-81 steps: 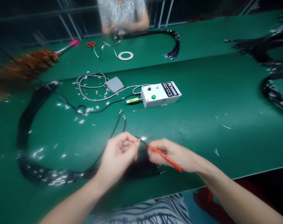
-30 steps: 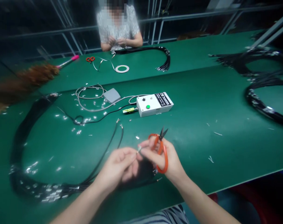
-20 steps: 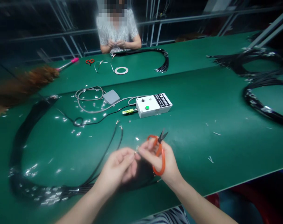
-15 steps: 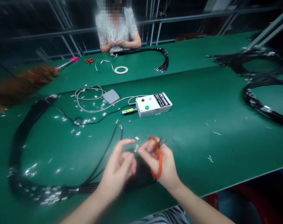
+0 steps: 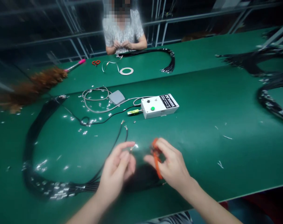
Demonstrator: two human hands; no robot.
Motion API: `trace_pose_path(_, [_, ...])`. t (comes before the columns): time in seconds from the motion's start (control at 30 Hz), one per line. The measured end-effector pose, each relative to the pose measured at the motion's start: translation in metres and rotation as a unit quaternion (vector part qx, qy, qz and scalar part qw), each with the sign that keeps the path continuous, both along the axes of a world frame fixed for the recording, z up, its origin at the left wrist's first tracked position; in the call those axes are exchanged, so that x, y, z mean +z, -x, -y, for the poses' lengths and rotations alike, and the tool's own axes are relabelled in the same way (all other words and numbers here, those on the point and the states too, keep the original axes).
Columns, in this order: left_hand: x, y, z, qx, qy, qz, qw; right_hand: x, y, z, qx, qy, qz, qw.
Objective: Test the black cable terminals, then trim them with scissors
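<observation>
My left hand (image 5: 117, 165) is closed on the end of a thin black cable, with its short bare wire ends (image 5: 132, 148) sticking out past the thumb and index finger. Most of that cable is hidden by the hand. Orange-handled scissors (image 5: 158, 166) are in my right hand (image 5: 175, 160), a short way to the right of the wire ends and apart from them. Its fingers wrap the handles; the blades are blurred. From under my left wrist a thick bundle of black cables (image 5: 30, 140) curves away left, and two loose cable ends (image 5: 126, 128) lie just beyond the hand.
On the green table (image 5: 202, 124) stands a white control box (image 5: 160, 107) with a green button, beside a grey pedal (image 5: 117, 97). Wire scraps are scattered about. A feather duster (image 5: 45, 81) lies left, more cable bundles (image 5: 272, 96) right. Opposite, a person (image 5: 124, 34) works with both hands.
My right hand has drawn away from the wire ends to the right and turned, the scissors now pointing more toward the left hand. The whole view has shifted slightly.
</observation>
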State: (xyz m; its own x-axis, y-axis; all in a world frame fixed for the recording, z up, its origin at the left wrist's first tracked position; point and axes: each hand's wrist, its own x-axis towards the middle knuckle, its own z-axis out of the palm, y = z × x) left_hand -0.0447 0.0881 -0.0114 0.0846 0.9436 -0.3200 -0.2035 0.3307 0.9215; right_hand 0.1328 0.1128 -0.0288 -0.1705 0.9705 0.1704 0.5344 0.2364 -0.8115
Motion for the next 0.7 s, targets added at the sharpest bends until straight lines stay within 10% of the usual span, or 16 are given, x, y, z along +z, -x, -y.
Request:
trace_pose_path(0.17, [-0.001, 0.007, -0.003, 0.004, 0.003, 0.051, 0.999, -0.004, 0.001, -0.005, 0.022, -0.097, 0.161, 0.982])
trace_pose_path(0.7, [0.000, 0.010, -0.003, -0.023, 0.007, 0.067, 0.997, -0.003, 0.002, -0.007, 0.022, -0.128, 0.193, 0.973])
